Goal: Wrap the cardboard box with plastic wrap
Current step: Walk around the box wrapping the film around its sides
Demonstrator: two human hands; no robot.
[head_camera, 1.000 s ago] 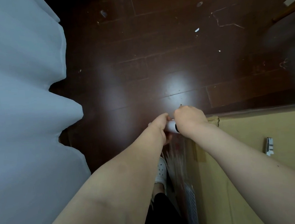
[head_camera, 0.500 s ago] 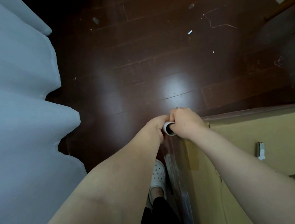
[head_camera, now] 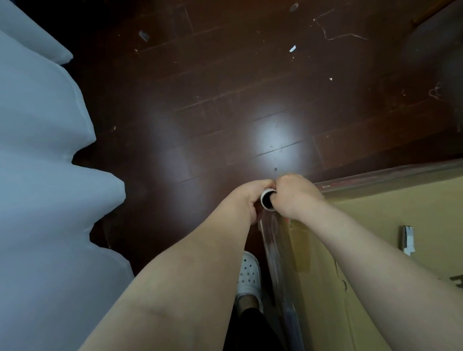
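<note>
A large tan cardboard box [head_camera: 394,259] fills the lower right, its top face towards me and its far left corner under my hands. My left hand [head_camera: 250,199] and my right hand [head_camera: 293,195] both grip a plastic wrap roll [head_camera: 267,199]; only its white open tube end shows between them. Clear plastic wrap [head_camera: 278,258] runs down from the roll along the box's left side. A shiny strip of wrap [head_camera: 392,176] also lies along the box's far top edge.
Dark wooden floor [head_camera: 232,105] with small scraps lies ahead. Pale blue curtain folds [head_camera: 30,193] hang along the left. My white perforated shoe [head_camera: 249,274] stands close to the box's left side. A small white tape piece [head_camera: 407,239] sticks on the box top.
Both hands have turned the roll at the box corner, so its open tube end faces me. The view has shifted slightly, showing more of the box's far edge.
</note>
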